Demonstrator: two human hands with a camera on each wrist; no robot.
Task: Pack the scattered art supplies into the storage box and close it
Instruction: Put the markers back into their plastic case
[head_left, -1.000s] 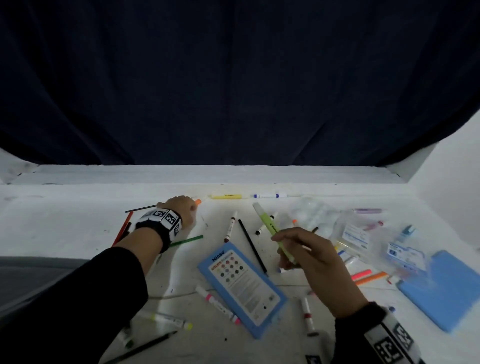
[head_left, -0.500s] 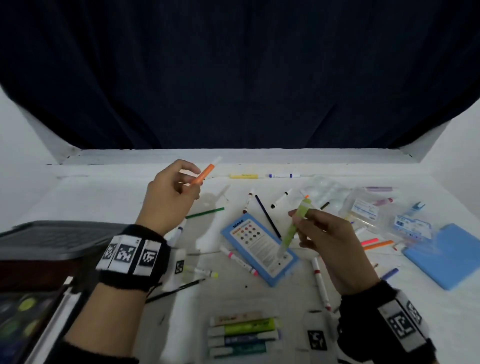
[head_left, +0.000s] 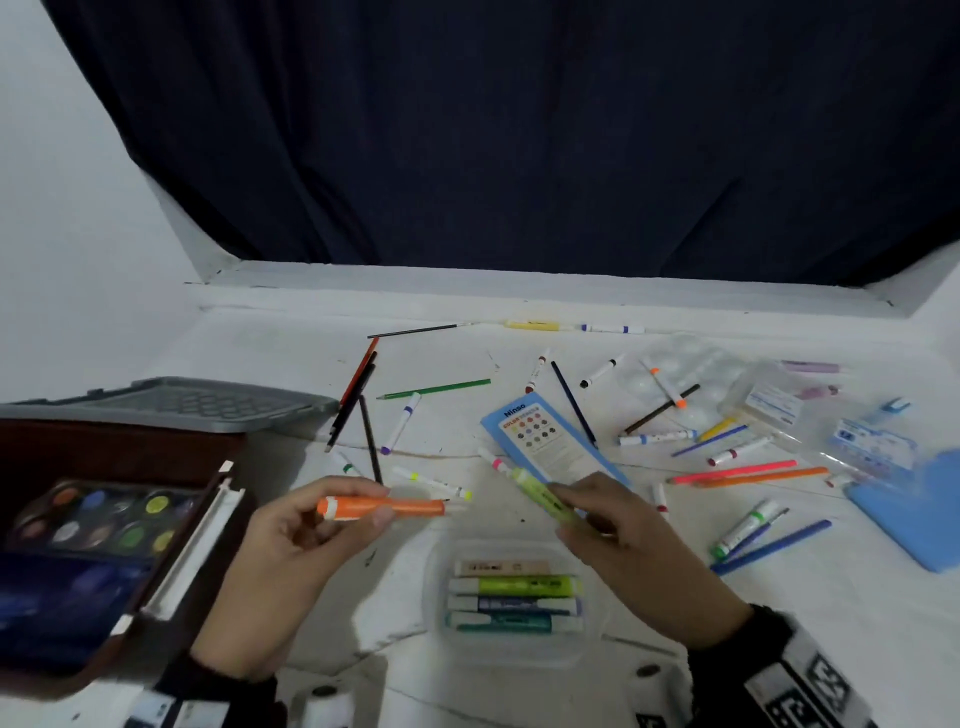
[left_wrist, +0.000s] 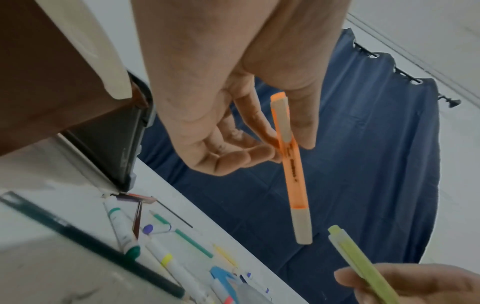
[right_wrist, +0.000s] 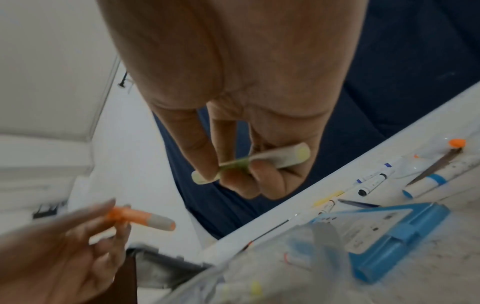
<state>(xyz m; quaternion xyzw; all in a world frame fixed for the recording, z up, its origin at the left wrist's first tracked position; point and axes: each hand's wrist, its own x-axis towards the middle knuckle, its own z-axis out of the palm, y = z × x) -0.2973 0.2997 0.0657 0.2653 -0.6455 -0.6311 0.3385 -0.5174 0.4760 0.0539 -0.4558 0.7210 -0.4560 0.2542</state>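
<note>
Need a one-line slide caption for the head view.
Left hand holds orange highlighter, right hand green highlighter, above highlighter tray.

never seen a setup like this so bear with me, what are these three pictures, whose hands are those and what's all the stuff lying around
There is no machine here: a person works with bare hands, wearing three cameras. One picture is from the head, looking down at the table. The other two are from the wrists, looking along each hand.

The left hand holds an orange highlighter; the right hand holds a yellow-green highlighter. Both are above a small clear tray with four highlighters in it.

Markers and pencils lie scattered over the table, with a blue pencil case. At the left is an open storage box with a paint palette inside.
</note>
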